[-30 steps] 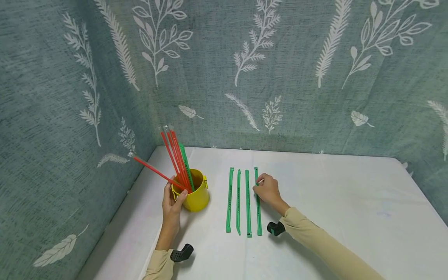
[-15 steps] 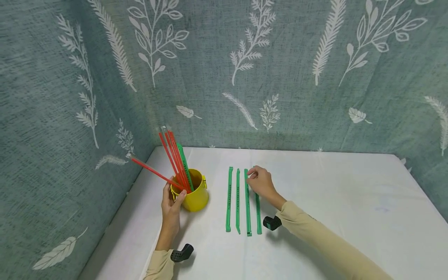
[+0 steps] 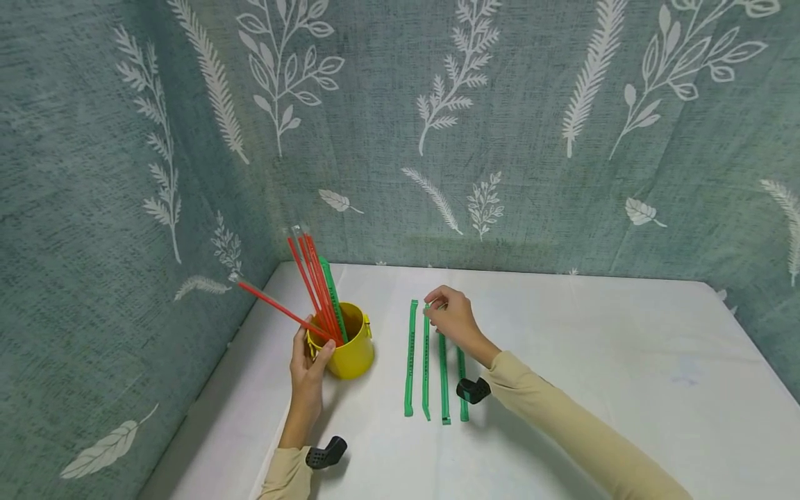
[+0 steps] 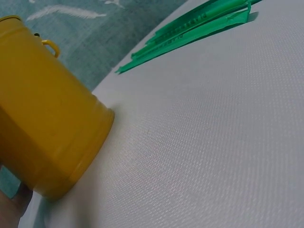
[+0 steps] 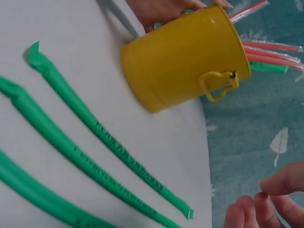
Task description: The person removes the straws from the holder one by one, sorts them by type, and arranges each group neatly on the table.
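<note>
Straws in green wrappers (image 3: 426, 361), four in number, were laid side by side on the white table (image 3: 594, 347). Above their far ends the right hand (image 3: 456, 321) was held, fingers loosely bent, thumb near the fingertips. Beside them, a yellow bucket (image 3: 351, 360) of red straws (image 3: 323, 295) was clasped between thumb and fingers of the left hand (image 3: 306, 375).

Bucket (image 3: 350, 357) against left fingers (image 3: 299, 344) looks painted metal, smooth, softly glossy; straw wrappers (image 5: 110, 139) near right fingers (image 3: 437, 294) lightly creased; tablecloth (image 4: 190, 142) matt, woven.

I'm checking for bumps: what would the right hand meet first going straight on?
Likely the leftmost green straw on the table, near its far end, unless the right hand passes above; height is unclear.
</note>
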A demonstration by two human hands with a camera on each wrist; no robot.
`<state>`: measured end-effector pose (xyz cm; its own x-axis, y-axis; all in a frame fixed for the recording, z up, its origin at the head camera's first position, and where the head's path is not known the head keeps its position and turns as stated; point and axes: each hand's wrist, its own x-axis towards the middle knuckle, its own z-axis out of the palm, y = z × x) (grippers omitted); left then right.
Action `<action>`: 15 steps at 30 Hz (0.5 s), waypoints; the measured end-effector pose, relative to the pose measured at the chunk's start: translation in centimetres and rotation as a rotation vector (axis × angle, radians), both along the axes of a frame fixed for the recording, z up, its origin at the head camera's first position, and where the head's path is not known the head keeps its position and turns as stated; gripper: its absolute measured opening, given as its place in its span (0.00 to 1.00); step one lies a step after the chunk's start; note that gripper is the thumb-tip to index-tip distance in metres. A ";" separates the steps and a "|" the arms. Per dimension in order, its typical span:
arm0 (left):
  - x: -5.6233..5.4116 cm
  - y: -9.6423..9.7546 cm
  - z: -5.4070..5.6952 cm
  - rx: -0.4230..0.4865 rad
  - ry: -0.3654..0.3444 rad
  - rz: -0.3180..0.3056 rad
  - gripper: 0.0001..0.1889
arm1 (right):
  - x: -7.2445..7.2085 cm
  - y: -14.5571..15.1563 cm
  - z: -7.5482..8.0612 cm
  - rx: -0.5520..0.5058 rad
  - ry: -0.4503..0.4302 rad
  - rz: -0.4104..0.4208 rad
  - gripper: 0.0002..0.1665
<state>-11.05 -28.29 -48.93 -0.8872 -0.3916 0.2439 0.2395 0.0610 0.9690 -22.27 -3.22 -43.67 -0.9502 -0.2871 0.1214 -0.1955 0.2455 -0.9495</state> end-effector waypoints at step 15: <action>0.1 0.1 0.1 -0.013 -0.007 -0.007 0.32 | 0.5 -3.6 2.1 -0.096 -0.019 0.016 0.06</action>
<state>-10.97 -28.18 -48.78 -0.8917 -0.3820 0.2428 0.2334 0.0717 0.9697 -21.81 -6.79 -41.61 -0.9479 -0.2901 0.1315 -0.1808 0.1504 -0.9720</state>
